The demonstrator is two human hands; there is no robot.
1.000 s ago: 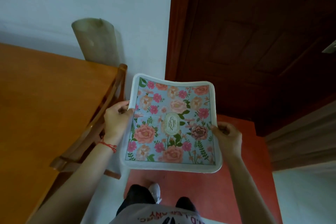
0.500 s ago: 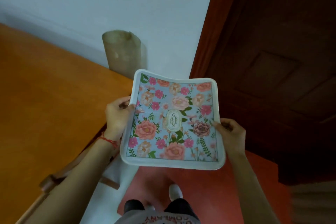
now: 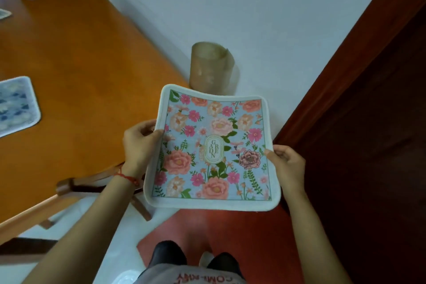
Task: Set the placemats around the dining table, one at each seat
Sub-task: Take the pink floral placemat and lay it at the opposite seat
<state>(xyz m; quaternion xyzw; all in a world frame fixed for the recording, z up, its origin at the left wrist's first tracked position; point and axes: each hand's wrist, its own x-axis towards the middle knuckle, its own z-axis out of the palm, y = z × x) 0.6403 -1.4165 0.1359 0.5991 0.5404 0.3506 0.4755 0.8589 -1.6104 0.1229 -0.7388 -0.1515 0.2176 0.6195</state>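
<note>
A floral placemat (image 3: pixel 214 147) with a white border and pink and peach flowers is held flat in the air, just off the right end of the orange wooden dining table (image 3: pixel 76 71). My left hand (image 3: pixel 140 143) grips its left edge and my right hand (image 3: pixel 287 166) grips its right edge. A blue-patterned placemat (image 3: pixel 16 106) lies on the table at the far left. The corner of another mat (image 3: pixel 4 14) shows at the far left edge, further back.
A wooden chair (image 3: pixel 96 182) is tucked at the table's end below my left arm. A rolled translucent sheet (image 3: pixel 211 67) stands against the white wall. A dark wooden door (image 3: pixel 368 122) fills the right. A red floor mat (image 3: pixel 207 230) lies under my feet.
The view has swung left, so more of the table and the blue placemat on it have come into sight. Both hands still hold the floral placemat the same way.
</note>
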